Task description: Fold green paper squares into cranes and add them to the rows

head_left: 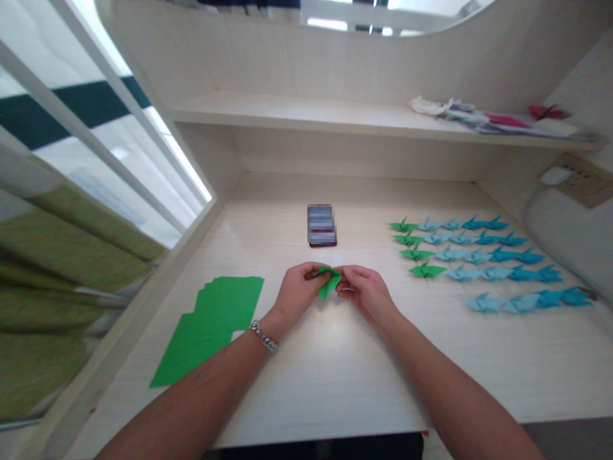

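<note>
A small piece of folded green paper (327, 289) is held up over the middle of the desk. My left hand (302, 285) pinches it from the left, thumb on its face. On the other side, my right hand (364, 286) has thumb and forefinger closed at the paper's right corner. Flat green paper sheets (218, 316) lie overlapping to the left, partly behind my left forearm. Off to the right stand rows of folded paper cranes, a green crane (426, 271) at the left end of several rows, then light blue and darker blue ones.
A phone (322, 225) lies beyond my hands. Along the back runs a shelf (297, 118) with papers and bags (502, 119) at its right. A plug and cable (555, 176) are at the right wall, a railing and curtain (57, 287) at the left.
</note>
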Demonstrator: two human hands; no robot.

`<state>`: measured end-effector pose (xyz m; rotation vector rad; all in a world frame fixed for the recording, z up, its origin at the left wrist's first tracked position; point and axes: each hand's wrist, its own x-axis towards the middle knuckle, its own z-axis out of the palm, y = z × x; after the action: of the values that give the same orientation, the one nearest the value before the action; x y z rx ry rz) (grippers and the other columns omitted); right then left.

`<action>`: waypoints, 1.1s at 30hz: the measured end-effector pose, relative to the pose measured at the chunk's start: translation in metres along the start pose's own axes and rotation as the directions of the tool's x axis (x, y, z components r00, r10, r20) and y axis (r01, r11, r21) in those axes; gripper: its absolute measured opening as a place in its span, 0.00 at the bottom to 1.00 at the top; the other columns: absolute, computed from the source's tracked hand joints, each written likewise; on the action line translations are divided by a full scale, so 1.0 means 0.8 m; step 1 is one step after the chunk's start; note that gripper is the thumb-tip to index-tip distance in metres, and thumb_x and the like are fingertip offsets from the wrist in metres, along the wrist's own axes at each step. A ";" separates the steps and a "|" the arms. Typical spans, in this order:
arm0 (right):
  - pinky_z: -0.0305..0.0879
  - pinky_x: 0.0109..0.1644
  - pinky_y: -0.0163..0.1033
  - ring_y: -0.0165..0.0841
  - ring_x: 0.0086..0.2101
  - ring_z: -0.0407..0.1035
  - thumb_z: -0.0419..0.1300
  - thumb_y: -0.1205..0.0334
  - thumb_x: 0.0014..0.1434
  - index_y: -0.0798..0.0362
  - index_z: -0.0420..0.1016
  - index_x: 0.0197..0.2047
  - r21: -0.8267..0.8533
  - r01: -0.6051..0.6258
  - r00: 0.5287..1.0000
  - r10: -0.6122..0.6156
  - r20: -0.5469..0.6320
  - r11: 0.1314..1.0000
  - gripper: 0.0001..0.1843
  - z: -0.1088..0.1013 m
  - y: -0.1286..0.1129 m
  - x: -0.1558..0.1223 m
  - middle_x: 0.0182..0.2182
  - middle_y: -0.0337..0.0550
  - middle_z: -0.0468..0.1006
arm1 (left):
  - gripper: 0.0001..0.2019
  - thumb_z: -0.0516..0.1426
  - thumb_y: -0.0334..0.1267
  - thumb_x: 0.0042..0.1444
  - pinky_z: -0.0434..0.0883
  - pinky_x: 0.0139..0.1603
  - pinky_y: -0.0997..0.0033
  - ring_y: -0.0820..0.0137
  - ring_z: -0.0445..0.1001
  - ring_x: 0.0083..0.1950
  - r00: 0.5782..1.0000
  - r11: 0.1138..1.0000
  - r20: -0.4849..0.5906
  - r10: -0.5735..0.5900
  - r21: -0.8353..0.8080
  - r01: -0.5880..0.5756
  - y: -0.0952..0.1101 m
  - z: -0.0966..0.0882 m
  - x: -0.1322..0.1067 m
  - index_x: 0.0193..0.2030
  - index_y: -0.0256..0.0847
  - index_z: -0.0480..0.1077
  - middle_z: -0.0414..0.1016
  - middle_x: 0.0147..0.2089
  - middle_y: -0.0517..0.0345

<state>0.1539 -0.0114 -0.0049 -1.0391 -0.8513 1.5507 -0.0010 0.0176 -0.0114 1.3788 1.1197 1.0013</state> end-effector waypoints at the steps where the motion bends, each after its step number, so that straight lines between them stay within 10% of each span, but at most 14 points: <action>1: 0.66 0.29 0.34 0.29 0.25 0.68 0.66 0.51 0.47 0.56 0.79 0.36 0.033 -0.026 1.000 0.026 0.018 0.999 0.17 -0.001 0.000 0.001 0.25 0.42 0.76 | 0.11 0.60 0.39 0.48 0.71 0.41 0.66 0.66 0.75 0.37 1.000 1.000 0.006 -0.007 0.001 0.007 0.000 0.000 0.000 0.36 0.36 0.76 0.78 0.36 0.51; 33: 0.65 0.28 0.35 0.30 0.25 0.68 0.60 0.51 0.52 0.54 0.79 0.40 -0.391 0.171 0.984 -0.175 0.027 0.904 0.18 -0.005 -0.003 0.000 0.26 0.42 0.78 | 0.12 0.58 0.36 0.50 0.70 0.32 0.71 0.70 0.73 0.31 0.994 0.999 0.108 0.031 -0.026 -0.028 0.008 0.003 -0.006 0.41 0.35 0.74 0.77 0.33 0.53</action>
<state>0.1583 -0.0106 -0.0045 -1.2145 -1.2495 1.2504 0.0009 0.0122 -0.0053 1.4168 1.0066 0.9468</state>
